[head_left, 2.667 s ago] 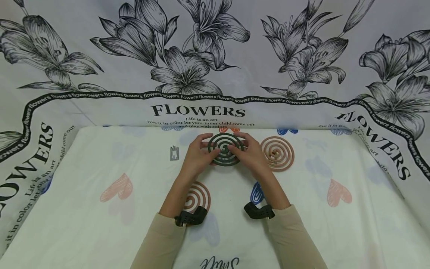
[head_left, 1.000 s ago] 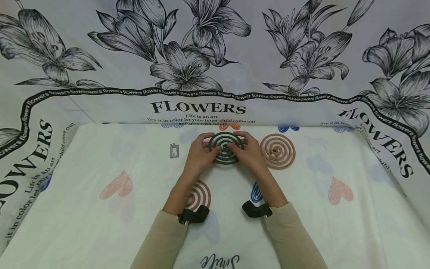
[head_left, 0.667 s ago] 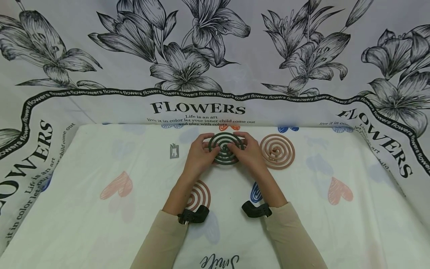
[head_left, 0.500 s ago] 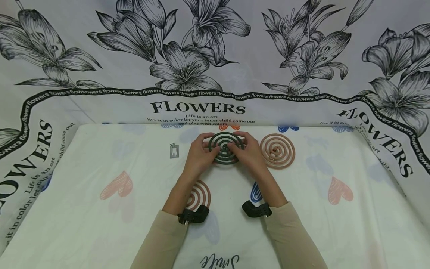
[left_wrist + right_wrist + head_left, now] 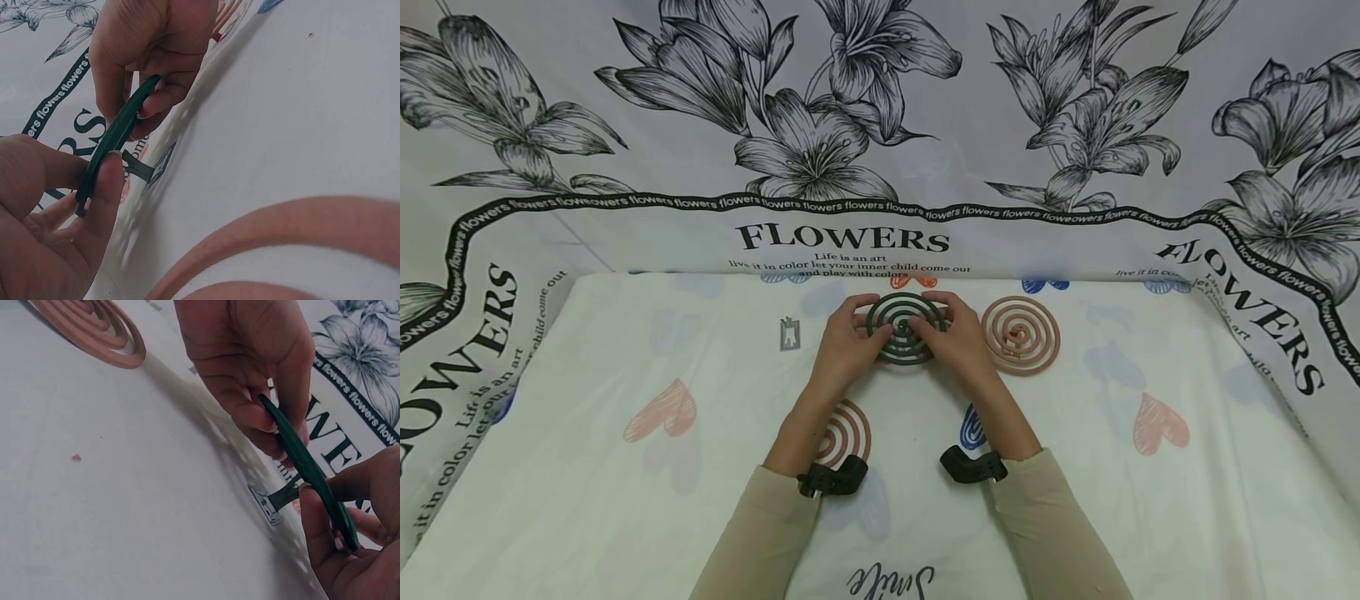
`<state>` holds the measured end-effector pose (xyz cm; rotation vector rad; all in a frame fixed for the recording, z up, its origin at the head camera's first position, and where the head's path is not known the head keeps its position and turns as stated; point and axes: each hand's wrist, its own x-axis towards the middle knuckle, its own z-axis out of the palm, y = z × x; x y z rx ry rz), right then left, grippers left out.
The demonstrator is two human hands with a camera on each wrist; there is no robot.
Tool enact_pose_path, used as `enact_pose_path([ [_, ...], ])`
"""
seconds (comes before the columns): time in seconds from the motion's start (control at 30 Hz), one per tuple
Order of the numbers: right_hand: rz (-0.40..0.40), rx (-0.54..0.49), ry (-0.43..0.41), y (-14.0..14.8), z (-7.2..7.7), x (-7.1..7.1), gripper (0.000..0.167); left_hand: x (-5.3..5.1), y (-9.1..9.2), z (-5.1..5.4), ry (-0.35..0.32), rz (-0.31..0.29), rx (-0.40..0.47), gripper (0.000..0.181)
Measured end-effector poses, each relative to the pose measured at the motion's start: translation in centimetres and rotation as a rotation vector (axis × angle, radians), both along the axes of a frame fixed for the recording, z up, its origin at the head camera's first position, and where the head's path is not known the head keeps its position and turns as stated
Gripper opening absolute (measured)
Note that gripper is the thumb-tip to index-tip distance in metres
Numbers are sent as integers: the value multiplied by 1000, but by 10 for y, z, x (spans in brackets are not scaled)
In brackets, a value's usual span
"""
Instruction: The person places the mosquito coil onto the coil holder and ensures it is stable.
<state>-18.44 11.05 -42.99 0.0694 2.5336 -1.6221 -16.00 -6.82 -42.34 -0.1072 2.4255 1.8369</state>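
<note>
A dark green mosquito coil point(image 5: 906, 328) is held level between both hands near the far side of the table. My left hand point(image 5: 847, 342) pinches its left side, with the thumb on top and fingers at the rim and below. My right hand point(image 5: 957, 337) pinches the right side in the same way, its thumb near the coil's centre. Beneath the coil, a small metal stand point(image 5: 267, 505) rises from the cloth, and its upright point(image 5: 137, 166) reaches the coil's underside. Whether the tip goes into the coil's centre is hidden.
A brown coil point(image 5: 1021, 371) lies right of my hands, with small pieces at its middle. Another reddish-brown coil point(image 5: 853, 433) is partly hidden under my left forearm. A flat metal stand point(image 5: 790, 334) lies left. A patterned cloth wall point(image 5: 1075, 250) rises behind the table.
The head view has tilted slightly, and the forearms have shifted a little. Both hands keep their hold on the green coil, which stays in nearly the same place.
</note>
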Motion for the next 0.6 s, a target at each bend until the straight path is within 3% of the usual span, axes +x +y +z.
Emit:
enact_pose_path([
  [0.3, -1, 0, -7, -1, 0, 0, 53, 0, 0, 0, -18, 8, 19, 54],
  [0.6, -1, -19, 15, 0, 1, 0, 53, -2, 1, 0, 26, 13, 9, 55],
])
